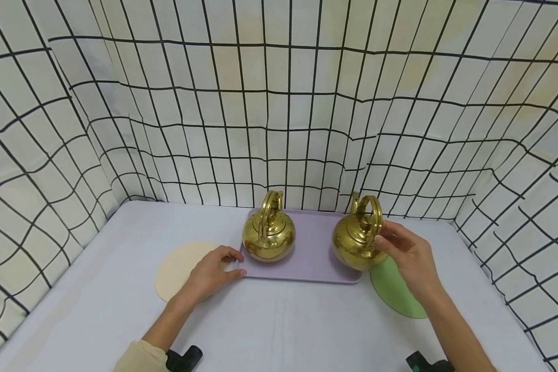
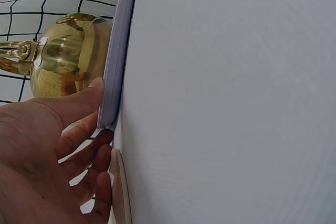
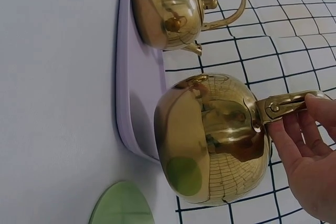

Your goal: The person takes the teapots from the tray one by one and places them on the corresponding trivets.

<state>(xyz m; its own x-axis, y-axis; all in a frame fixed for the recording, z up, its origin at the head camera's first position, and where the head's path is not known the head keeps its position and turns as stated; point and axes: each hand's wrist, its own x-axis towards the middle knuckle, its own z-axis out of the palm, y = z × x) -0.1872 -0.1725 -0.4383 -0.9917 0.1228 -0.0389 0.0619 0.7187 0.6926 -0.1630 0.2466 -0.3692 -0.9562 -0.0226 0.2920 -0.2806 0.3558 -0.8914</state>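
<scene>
My right hand (image 1: 411, 258) pinches the arched handle of a shiny brass teapot (image 1: 355, 243) at the right end of the lilac tray (image 1: 307, 258). In the right wrist view this teapot (image 3: 210, 140) hangs above the tray, its rounded side mirroring the green disc. A second brass teapot (image 1: 268, 235) stands on the tray's left part, handle upright. At the tray's left front corner rests my left hand (image 1: 211, 274), thumb and fingertips touching the rim. The left wrist view shows the thumb (image 2: 86, 100) on the rim beside the standing teapot (image 2: 68, 56).
A cream round mat (image 1: 174, 271) lies left of the tray, partly under my left hand. The green round mat (image 1: 395, 289) lies to the right, below the held teapot. Black grid netting (image 1: 288, 124) over pale cloth encloses the white table (image 1: 288, 325) at the back and sides.
</scene>
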